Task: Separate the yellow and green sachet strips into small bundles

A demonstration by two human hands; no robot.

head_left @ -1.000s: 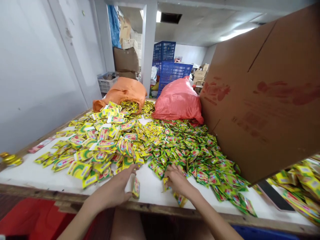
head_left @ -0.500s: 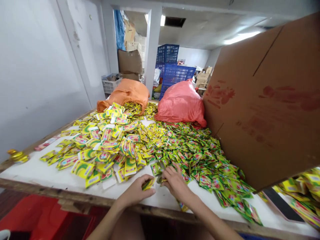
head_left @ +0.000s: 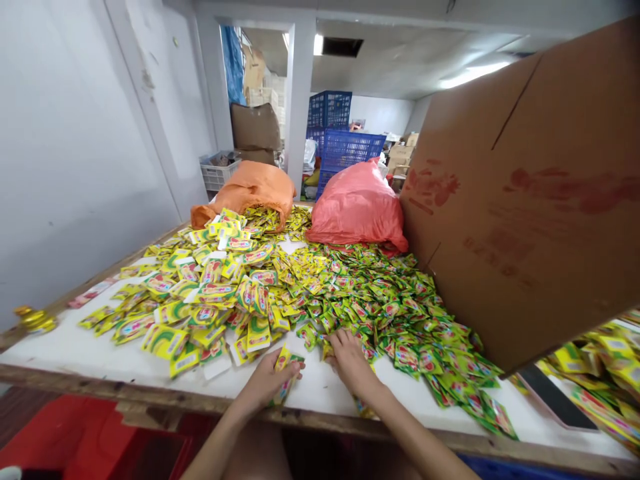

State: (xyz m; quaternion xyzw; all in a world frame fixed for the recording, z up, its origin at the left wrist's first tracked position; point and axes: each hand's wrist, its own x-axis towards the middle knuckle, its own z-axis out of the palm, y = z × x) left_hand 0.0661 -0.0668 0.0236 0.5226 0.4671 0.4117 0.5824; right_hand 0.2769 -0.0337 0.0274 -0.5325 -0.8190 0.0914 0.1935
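Since the earlier frame, your left hand [head_left: 265, 381] has drawn slightly away from the right, and the small yellow box [head_left: 283, 360] it holds shows more printed face. Left thumb and fingers closed round that box, over the white tabletop [head_left: 315, 395], near its front edge. Your right hand [head_left: 350, 363] sits at the near edge of the green packets [head_left: 400, 320], fingers curled; cannot tell whether they grip one. Judgement: pinch the box lightly, as thin card likely dents. Yellow boxes [head_left: 213, 293] heaped leftward, flat-sided, some with white flaps out. Packets glossy, probably slippery; take them singly.
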